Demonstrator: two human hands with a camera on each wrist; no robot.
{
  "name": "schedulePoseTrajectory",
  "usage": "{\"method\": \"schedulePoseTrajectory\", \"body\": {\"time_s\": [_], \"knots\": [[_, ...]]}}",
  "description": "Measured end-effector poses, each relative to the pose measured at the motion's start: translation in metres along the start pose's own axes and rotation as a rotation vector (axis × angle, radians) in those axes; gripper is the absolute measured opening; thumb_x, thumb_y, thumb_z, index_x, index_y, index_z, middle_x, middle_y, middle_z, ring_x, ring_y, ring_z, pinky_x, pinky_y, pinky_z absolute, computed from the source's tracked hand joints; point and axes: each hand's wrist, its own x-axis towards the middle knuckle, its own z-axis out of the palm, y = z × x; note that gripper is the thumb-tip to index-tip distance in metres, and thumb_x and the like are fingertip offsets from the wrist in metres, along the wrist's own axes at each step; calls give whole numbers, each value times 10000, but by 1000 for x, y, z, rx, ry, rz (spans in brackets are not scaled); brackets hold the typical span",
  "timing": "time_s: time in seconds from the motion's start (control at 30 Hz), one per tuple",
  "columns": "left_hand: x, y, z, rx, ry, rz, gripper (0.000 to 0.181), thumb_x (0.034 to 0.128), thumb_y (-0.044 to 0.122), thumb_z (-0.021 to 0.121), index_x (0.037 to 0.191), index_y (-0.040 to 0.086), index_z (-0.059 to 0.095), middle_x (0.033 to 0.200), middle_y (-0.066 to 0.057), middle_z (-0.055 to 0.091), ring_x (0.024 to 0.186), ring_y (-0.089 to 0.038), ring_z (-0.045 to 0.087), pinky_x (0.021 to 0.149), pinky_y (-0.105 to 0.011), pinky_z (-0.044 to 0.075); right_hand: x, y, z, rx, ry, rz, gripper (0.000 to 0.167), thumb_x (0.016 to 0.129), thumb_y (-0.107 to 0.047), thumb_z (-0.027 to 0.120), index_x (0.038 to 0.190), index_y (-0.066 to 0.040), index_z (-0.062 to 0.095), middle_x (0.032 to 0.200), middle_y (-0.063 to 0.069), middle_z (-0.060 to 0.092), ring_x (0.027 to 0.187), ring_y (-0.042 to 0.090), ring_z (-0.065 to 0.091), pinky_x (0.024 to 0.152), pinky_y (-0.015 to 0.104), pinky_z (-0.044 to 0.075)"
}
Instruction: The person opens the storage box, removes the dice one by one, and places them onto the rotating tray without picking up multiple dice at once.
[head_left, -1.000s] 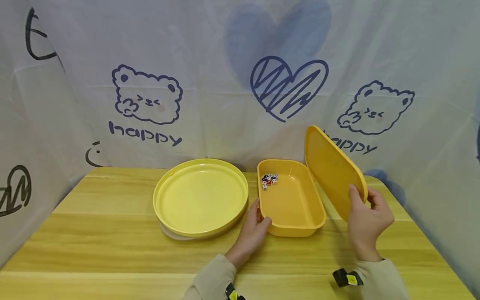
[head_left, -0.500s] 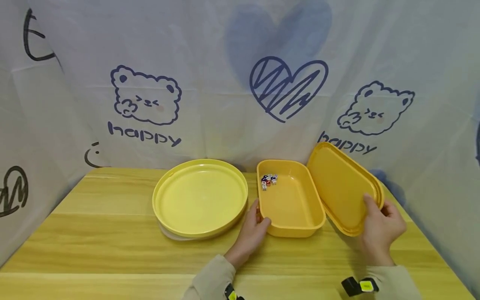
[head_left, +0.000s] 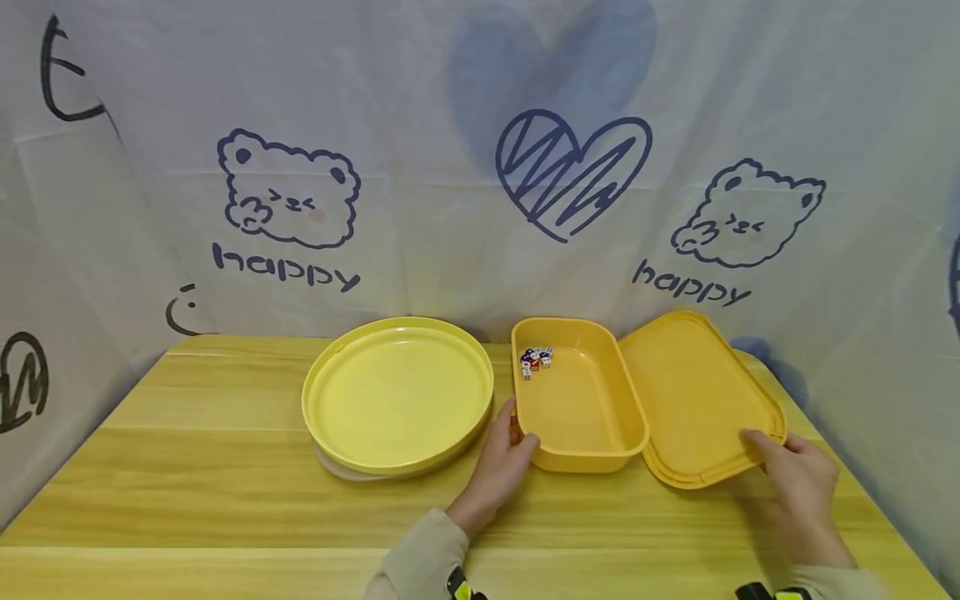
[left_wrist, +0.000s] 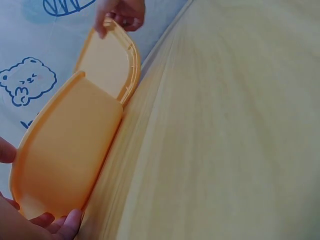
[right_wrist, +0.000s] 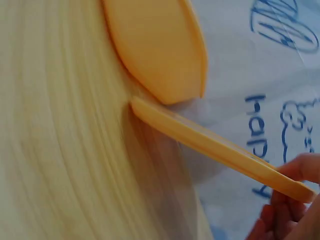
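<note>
Fingers are curled above the wood-grained table [head_left: 225,517]: the left hand [head_left: 498,462] holds the near-left corner of a deep, rectangular orange-yellow plastic box [head_left: 588,461], likely to steady it; the right hand [head_left: 802,483] pinches a matching flat lid [head_left: 701,392] by its rim, slanted alongside. Small red, blue and white dice [head_left: 536,360] lie inside the box. Half a second ago the lid stood steeper.

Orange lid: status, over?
Left hand grips box, near-left corner. Right hand pinches lid, tilted beside box. Dice inside. Round yellow tray left, clear of lid.
</note>
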Motion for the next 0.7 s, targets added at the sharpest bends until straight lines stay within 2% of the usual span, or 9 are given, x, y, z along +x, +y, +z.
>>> {"method": "schedulePoseTrajectory", "body": {"time_s": [0.07, 0.13, 0.3, 0.37, 0.5, 0.7], "knots": [[0, 0, -1, -3, -1, -4, 738, 876, 95, 517, 1510, -37, 163, 1389, -242, 399, 1194, -339, 474, 980, -468, 412, 6, 2, -6, -93, -80, 17, 258, 844, -182, 734, 628, -171, 593, 614, -97, 527, 641, 88, 490, 611, 238, 462], [1, -1, -1, -2, -1, -7, 745, 869, 96, 521, 1510, -38, 166, 1380, -239, 409, 1181, -335, 482, 967, -462, 422, 12, 4, -12, -246, -169, -17, 227, 868, -251, 717, 695, -138, 624, 650, -92, 566, 641, 107, 511, 614, 258, 468], [1, -2, -2, -8, -13, -7, 751, 867, 95, 522, 1512, -35, 160, 1369, -232, 421, 1170, -332, 494, 946, -447, 442, 24, 6, -26, -687, -345, -135, 509, 893, -524, 620, 640, -111, 465, 566, -45, 404, 554, 150, 379, 537, 303, 369], [0, -1, -3, -16, -17, -5, 749, 872, 93, 520, 1512, -37, 154, 1375, -237, 415, 1179, -339, 492, 950, -450, 441, 28, 8, -29, -790, -409, -131, 574, 887, -595, 576, 613, -143, 352, 554, -30, 305, 535, 145, 312, 529, 314, 319], [-3, 0, -3, -19, -14, -9, 755, 866, 94, 521, 1511, -40, 153, 1371, -240, 418, 1177, -341, 495, 950, -452, 439, 32, 12, -33, -905, -488, -160, 575, 903, -608, 535, 591, -169, 333, 533, -40, 324, 524, 126, 283, 534, 302, 289], [-2, -1, -4, 0, -3, -17, 747, 867, 101, 521, 1508, -44, 164, 1365, -236, 426, 1180, -333, 493, 962, -452, 431, 36, 13, -35, -981, -496, -272, 545, 957, -523, 501, 574, -158, 370, 505, -32, 341, 488, 119, 281, 513, 290, 292]]}}
